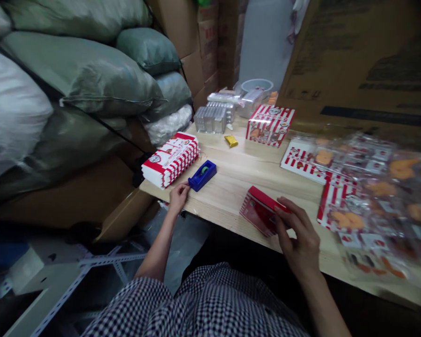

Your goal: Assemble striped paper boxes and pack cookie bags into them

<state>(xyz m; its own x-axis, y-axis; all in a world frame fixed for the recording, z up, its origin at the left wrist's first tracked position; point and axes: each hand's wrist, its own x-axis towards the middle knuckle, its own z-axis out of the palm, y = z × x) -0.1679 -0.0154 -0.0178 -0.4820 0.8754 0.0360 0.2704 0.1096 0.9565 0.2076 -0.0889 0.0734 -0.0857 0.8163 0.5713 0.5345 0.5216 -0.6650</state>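
Note:
At the cutter end of a blue tape dispenser, my left hand is closed in a pinch on the tape; the tape strip itself is hardly visible. My right hand grips a small red box with striped sides between thumb and fingers, tilted over the table's front edge. Behind the dispenser lies a stack of flat red-and-white striped cartons.
A striped box stands farther back, near a yellow packet and clear plastic trays. Bagged toy food pieces and striped cards cover the table's right side. Large stuffed sacks are piled at left.

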